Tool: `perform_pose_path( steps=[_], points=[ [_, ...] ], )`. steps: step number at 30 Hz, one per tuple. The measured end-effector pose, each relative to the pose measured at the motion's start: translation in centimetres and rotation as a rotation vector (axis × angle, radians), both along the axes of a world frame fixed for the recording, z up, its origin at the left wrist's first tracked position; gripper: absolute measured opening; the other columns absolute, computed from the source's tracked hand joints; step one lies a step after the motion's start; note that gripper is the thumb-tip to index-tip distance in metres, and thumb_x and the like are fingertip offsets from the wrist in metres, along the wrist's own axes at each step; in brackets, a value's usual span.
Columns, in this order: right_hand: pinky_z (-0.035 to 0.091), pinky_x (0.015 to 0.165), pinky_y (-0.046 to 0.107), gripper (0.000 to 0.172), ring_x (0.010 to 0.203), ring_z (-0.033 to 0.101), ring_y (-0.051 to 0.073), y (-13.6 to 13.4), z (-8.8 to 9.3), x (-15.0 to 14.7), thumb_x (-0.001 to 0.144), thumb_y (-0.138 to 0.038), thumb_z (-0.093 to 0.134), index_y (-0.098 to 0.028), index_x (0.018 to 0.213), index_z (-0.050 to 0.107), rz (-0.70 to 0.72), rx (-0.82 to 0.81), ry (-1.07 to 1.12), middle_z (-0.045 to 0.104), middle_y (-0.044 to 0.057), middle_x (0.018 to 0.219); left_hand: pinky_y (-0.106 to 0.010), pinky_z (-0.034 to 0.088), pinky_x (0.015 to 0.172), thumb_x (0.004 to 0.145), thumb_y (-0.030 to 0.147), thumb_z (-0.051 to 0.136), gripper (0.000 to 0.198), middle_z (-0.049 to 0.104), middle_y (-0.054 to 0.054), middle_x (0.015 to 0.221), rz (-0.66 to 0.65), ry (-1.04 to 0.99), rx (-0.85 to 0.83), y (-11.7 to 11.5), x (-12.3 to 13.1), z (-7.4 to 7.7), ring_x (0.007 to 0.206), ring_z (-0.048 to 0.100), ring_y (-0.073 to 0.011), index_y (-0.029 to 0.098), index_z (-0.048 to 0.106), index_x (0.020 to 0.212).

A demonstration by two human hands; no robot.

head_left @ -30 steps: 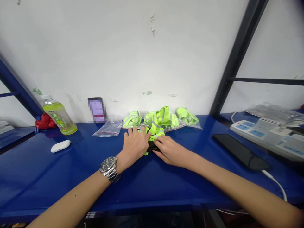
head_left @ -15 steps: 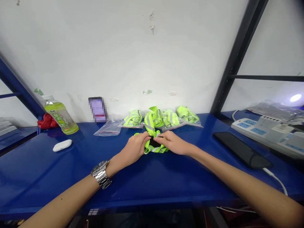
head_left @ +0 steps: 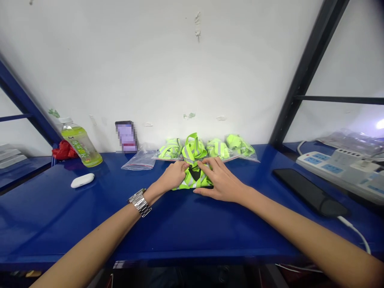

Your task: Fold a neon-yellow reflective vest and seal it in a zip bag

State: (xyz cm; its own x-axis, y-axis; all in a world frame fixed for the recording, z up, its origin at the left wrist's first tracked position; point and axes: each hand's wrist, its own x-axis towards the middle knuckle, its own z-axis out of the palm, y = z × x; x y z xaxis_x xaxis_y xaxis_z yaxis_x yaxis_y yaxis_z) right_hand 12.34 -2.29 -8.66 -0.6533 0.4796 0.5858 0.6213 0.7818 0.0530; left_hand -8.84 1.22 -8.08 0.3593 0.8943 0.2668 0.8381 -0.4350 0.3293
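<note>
The folded reflective strap bundle [head_left: 193, 181], neon yellow with grey bands and a black patch at its middle, lies on the blue tabletop [head_left: 192, 228] just in front of the back wall, between the two hands. One loop of it stands up at the rear.

The left hand [head_left: 174, 176] comes in from the left with its fingers curled. Its grip looks closed to a pinch on the bundle's left edge, which likely pins the fold there. The right hand [head_left: 220, 182] lies across the right side with its grip wide open, fingers spread and flat. It clasps nothing and presses down, which probably stops the springy webbing from unfolding. A metal wristwatch [head_left: 139, 202] sits on the left wrist.

Right behind the bundle, a row of clear bags with similar neon bundles [head_left: 217, 149] lines the wall, placed within easy reach. To their left an empty zip bag [head_left: 139, 160] lies flat, its mouth hard to make out.

Further left, a phone [head_left: 126, 137] leans upright against the wall, and a green drink bottle [head_left: 80, 143] stands beside something red [head_left: 63, 151]. A white earbud case [head_left: 82, 180] lies apart on the tabletop. Well to the right, a black phone [head_left: 310, 194] lies with a cable [head_left: 354, 232] plugged in, near a white power strip [head_left: 339, 168].
</note>
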Motion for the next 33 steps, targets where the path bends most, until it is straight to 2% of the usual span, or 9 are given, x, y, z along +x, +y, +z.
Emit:
perform_pose_path(
  steps=[5, 9, 17, 21, 23, 26, 29, 31, 33],
  points=[
    [0.046, 0.083, 0.049, 0.072, 0.095, 0.048, 0.033, 0.8, 0.8, -0.3, 0.085, -0.06, 0.051, -0.001, 0.126, 0.05, -0.017, 0.011, -0.157, 0.054, 0.021, 0.102, -0.031, 0.04, 0.067, 0.099, 0.035, 0.031, 0.029, 0.054, -0.006, 0.077, 0.15, 0.019, 0.183, -0.2, 0.1, -0.9, 0.075, 0.057, -0.0229, 0.02, 0.056, 0.095],
    [0.046, 0.08, 0.046, 0.071, 0.09, 0.05, 0.031, 1.5, 1.2, -0.6, 0.085, -0.062, 0.049, 0.0, 0.119, 0.054, 0.003, -0.016, -0.24, 0.054, 0.02, 0.098, -0.032, 0.042, 0.067, 0.1, 0.033, 0.028, 0.029, 0.051, -0.005, 0.078, 0.146, 0.005, 0.317, -0.3, -0.1, -1.5, 0.072, 0.052, -0.0209, 0.018, 0.053, 0.094],
    [0.045, 0.077, 0.038, 0.054, 0.082, 0.055, 0.025, 2.5, 1.9, -0.5, 0.087, -0.059, 0.051, -0.008, 0.097, 0.064, 0.038, -0.255, -0.251, 0.058, 0.015, 0.091, -0.031, 0.046, 0.075, 0.102, 0.03, 0.025, 0.033, 0.055, -0.006, 0.086, -0.104, -0.001, 0.49, -1.8, -1.1, -2.1, 0.082, 0.053, -0.0183, 0.017, 0.053, 0.09],
    [0.042, 0.067, 0.031, 0.046, 0.074, 0.055, 0.02, 2.7, 2.7, -0.5, 0.089, -0.056, 0.051, -0.012, 0.088, 0.063, 0.075, -0.384, -0.191, 0.059, 0.01, 0.084, -0.036, 0.048, 0.083, 0.1, 0.037, 0.034, 0.033, 0.059, -0.011, 0.101, -0.261, 0.084, 0.494, -3.2, -1.8, -1.7, 0.093, 0.055, -0.0222, 0.015, 0.051, 0.118],
    [0.04, 0.061, 0.029, 0.047, 0.067, 0.054, 0.018, 2.8, 3.1, -0.5, 0.089, -0.057, 0.049, -0.013, 0.081, 0.062, 0.076, -0.462, -0.185, 0.059, 0.008, 0.077, -0.042, 0.047, 0.089, 0.096, 0.045, 0.043, 0.049, 0.057, -0.015, 0.114, -0.33, 0.167, 0.475, -3.9, -1.9, -1.1, 0.103, 0.053, -0.0266, 0.012, 0.04, 0.132],
    [0.036, 0.056, 0.028, 0.05, 0.06, 0.053, 0.016, 2.7, 3.0, -0.4, 0.089, -0.06, 0.047, -0.014, 0.075, 0.061, 0.081, -0.555, -0.184, 0.059, 0.005, 0.069, -0.043, 0.047, 0.089, 0.097, 0.042, 0.042, 0.046, 0.056, -0.015, 0.115, -0.362, 0.306, 0.433, -4.4, -1.6, -0.2, 0.101, 0.053, -0.0271, 0.012, 0.04, 0.132],
    [0.042, 0.066, 0.031, 0.047, 0.077, 0.06, 0.023, 2.1, 1.9, -0.1, 0.09, -0.057, 0.047, -0.013, 0.093, 0.062, 0.039, -0.492, -0.078, 0.065, 0.011, 0.085, -0.041, 0.045, 0.088, 0.1, 0.033, 0.033, 0.033, 0.059, -0.013, 0.107, -0.391, 0.438, 0.412, -4.2, -1.2, 0.5, 0.096, 0.054, -0.0253, 0.012, 0.049, 0.119],
    [0.044, 0.078, 0.036, 0.052, 0.097, 0.06, 0.029, 1.4, 1.0, 0.1, 0.091, -0.055, 0.047, -0.01, 0.118, 0.053, -0.007, -0.4, 0.022, 0.063, 0.018, 0.108, -0.04, 0.045, 0.087, 0.101, 0.033, 0.03, 0.032, 0.06, -0.012, 0.104, -0.411, 0.464, 0.391, -4.0, -1.2, 0.8, 0.094, 0.054, -0.0244, 0.013, 0.052, 0.114],
    [0.045, 0.082, 0.039, 0.055, 0.104, 0.058, 0.031, 0.7, 0.3, 0.4, 0.092, -0.053, 0.047, -0.011, 0.127, 0.043, 0.006, -0.363, 0.046, 0.06, 0.02, 0.115, -0.039, 0.044, 0.087, 0.101, 0.034, 0.029, 0.033, 0.06, -0.012, 0.102, -0.412, 0.435, 0.354, -3.8, -1.2, 1.0, 0.093, 0.054, -0.0237, 0.013, 0.051, 0.114]
  ],
)
